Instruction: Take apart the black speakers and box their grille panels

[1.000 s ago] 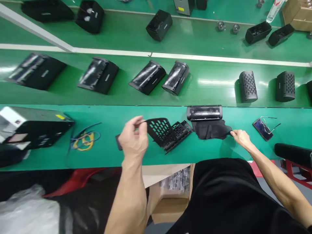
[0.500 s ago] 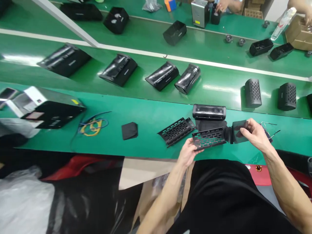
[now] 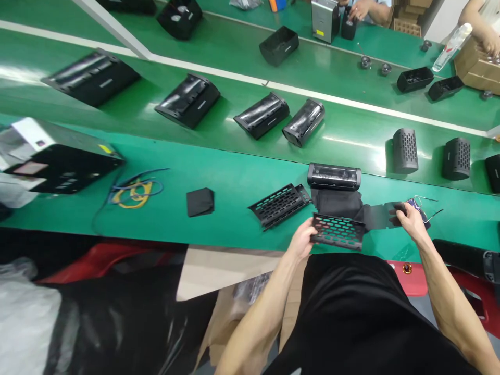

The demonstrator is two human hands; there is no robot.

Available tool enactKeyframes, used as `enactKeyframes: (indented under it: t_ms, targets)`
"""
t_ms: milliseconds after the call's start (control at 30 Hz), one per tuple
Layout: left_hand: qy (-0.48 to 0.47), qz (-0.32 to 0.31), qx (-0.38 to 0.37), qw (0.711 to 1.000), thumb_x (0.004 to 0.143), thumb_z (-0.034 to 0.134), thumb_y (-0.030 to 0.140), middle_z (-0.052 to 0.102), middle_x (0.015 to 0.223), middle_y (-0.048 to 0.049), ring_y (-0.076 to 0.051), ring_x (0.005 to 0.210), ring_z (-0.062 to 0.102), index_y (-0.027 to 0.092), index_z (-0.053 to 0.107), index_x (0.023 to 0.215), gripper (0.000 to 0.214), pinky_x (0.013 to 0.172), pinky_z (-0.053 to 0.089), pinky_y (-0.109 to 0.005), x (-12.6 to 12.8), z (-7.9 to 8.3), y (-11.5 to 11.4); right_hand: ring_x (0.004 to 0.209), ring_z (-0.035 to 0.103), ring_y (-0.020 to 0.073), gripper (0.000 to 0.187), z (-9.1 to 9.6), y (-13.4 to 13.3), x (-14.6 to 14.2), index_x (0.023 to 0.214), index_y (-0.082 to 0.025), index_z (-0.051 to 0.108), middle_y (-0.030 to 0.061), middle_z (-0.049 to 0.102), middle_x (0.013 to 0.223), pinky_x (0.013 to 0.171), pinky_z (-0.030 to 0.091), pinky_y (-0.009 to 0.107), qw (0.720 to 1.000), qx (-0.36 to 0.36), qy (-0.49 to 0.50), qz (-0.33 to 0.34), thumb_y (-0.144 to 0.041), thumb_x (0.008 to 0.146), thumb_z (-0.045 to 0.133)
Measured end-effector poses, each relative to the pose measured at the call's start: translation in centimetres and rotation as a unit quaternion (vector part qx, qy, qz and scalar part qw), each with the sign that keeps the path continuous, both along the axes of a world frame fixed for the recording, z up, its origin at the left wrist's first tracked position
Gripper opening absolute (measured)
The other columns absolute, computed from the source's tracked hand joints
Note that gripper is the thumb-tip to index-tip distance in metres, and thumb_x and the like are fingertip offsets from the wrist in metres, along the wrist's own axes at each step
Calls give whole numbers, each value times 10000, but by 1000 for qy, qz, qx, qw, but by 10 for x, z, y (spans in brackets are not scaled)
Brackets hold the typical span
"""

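Observation:
My left hand (image 3: 302, 240) grips the left end of a black perforated grille (image 3: 339, 231), held flat just above the near edge of the green bench (image 3: 234, 182). My right hand (image 3: 409, 220) pinches a thin black fabric sheet (image 3: 380, 215) beside the grille. A pile of black fabric (image 3: 336, 203) lies behind them. More black grilles (image 3: 279, 204) lie stacked to the left. A black cylindrical speaker (image 3: 334, 176) lies on its side just beyond the fabric.
A small black fabric piece (image 3: 200, 201), coiled yellow and blue wires (image 3: 135, 188) and a black-and-white box (image 3: 50, 162) lie to the left. A phone and glasses (image 3: 424, 208) sit right of my hand. Several speaker housings ride the conveyor (image 3: 351, 135). Other people's hands (image 3: 361, 8) work at the far side.
My left hand carried one grille from the stack rightward to my front. My right hand lifted a fabric sheet off the pile, then lowered it next to the grille.

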State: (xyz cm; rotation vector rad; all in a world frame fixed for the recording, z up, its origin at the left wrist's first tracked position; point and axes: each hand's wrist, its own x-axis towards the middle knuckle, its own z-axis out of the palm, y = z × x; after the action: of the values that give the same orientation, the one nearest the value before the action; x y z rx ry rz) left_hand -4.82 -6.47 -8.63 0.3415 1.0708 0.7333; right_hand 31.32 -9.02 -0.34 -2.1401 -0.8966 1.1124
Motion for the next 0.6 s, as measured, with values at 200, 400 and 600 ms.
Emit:
enactKeyframes:
  t_ms: [200,400,600]
  targets:
    - [-28,-124,-20,992,1020,735,401,713,1229,-96,-232,1030,716,183,691,1278,340,876,635,-407,100,-17,10,765,791,330,289,10,-30,26,934,-247,716,101,817,844,825,654,519,989,7,-143,-25,-452,780,582]
    - [4,-194,-49,980,864,781,197,728,1103,-79,-161,783,677,179,657,1213,371,614,549,-252,124,-31,0,875,746,295,341,59,-43,27,1046,-234,746,72,800,903,864,627,455,983,91,-141,-71,-509,876,636]
    - [-25,-178,-49,982,562,635,129,772,1079,-82,-165,691,656,226,610,1249,694,479,404,-209,118,-24,-6,772,717,241,426,79,-27,-40,1037,-253,687,34,759,901,737,625,387,977,123,171,-19,-626,860,790]
